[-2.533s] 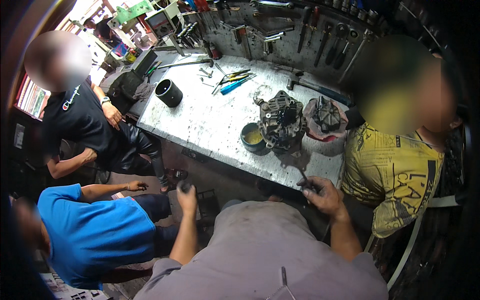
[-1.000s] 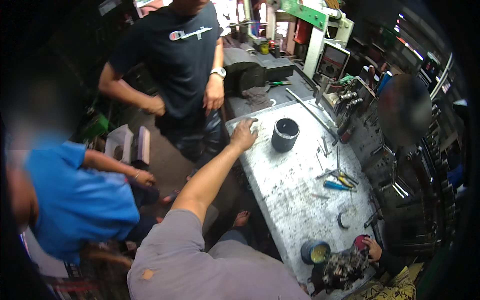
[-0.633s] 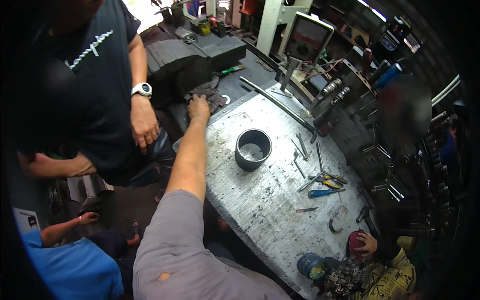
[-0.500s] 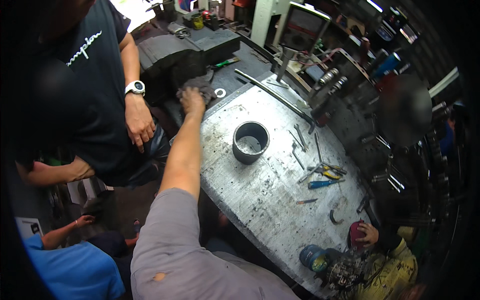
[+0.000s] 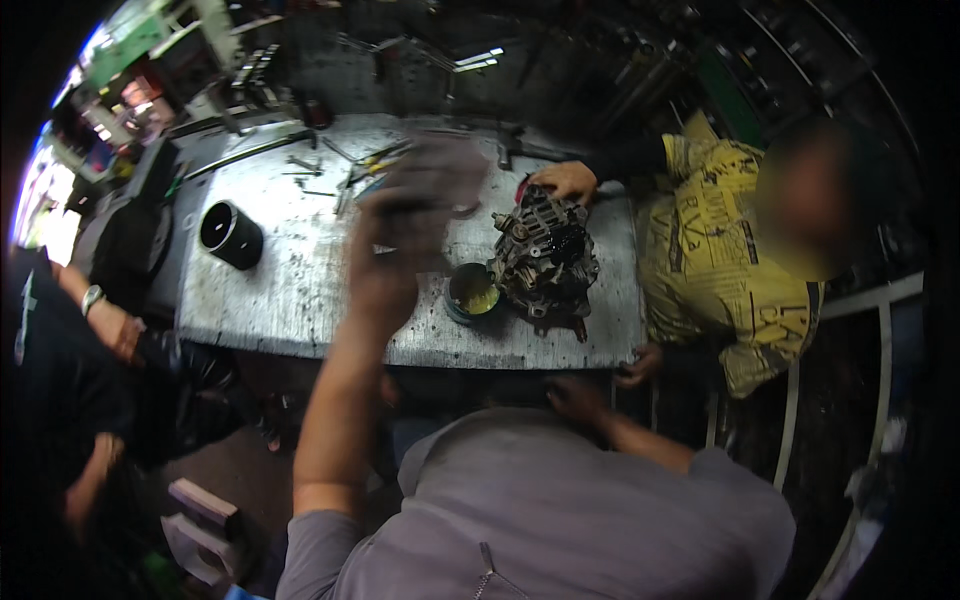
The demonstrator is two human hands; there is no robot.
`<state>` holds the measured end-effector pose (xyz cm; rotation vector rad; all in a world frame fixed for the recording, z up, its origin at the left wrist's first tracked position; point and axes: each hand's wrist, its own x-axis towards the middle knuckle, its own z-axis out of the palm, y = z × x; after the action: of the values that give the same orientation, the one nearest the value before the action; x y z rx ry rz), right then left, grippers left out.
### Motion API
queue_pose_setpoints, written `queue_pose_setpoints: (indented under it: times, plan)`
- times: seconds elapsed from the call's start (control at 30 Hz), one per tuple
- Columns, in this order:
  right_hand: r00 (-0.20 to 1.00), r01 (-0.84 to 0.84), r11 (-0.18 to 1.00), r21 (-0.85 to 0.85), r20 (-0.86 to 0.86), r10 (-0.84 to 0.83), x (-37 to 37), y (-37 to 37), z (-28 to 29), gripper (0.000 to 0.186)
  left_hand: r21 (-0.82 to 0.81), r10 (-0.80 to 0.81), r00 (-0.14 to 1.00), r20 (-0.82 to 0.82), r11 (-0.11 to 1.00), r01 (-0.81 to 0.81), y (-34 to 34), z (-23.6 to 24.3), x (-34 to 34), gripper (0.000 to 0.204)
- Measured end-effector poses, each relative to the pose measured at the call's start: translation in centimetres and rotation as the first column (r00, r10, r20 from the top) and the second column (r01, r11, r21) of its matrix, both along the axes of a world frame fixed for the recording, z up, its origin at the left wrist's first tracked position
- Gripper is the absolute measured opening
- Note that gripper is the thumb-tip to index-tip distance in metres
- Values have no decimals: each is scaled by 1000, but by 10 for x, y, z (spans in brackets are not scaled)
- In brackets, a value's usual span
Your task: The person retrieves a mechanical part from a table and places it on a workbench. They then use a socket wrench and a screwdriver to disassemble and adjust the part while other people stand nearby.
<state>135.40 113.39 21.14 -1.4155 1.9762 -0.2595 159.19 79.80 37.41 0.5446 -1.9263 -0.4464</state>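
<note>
My left hand [image 5: 385, 255], smeared by motion, is raised over the workbench with its fingers closed on a grey rag [image 5: 450, 175]. Below my right forearm's reach, at the bench's near edge, my right hand [image 5: 575, 400] hangs in shadow; its fingers are too dark to read. Right of the rag stands a greasy metal engine assembly [image 5: 545, 255]. A round tub [image 5: 472, 295] with yellowish contents is beside it. A co-worker's hand [image 5: 565, 180] rests at the assembly's far side, by a red thing mostly hidden.
A black open cylinder [image 5: 232, 238] stands on the left of the metal-topped workbench [image 5: 300, 305]. Wrenches and pliers [image 5: 375, 160] lie near its far side. A co-worker in a yellow printed garment [image 5: 740, 250] is at the right end; another person [image 5: 60, 340] is at the left.
The view has swung right. My left hand has brought the rag from beside the vise to above the bench. My right hand has come into view at the near edge.
</note>
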Motion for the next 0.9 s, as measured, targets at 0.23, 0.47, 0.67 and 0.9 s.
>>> queue_pose_setpoints:
  times: [0.23, 0.47, 0.67, 0.9]
  plan:
    - [973, 85, 920, -382, 229, 6, -31, 74, -1, 27, -72, 101, 825, 556, 995, -73, 81, 30, -122, 64]
    - [967, 32, 971, -236, 253, 30, -34, 114, -22, 28, 46, -45, 703, 709, 999, 18, 67, 43, -129, 66]
    - [940, 98, 946, -309, 340, 13, -43, 108, -37, 29, 70, 6, 823, 568, 996, -55, 81, 21, -134, 59]
    - [960, -28, 935, -355, 250, 124, -58, 83, -47, 30, -7, 68, 842, 535, 997, -76, 70, 18, -151, 32]
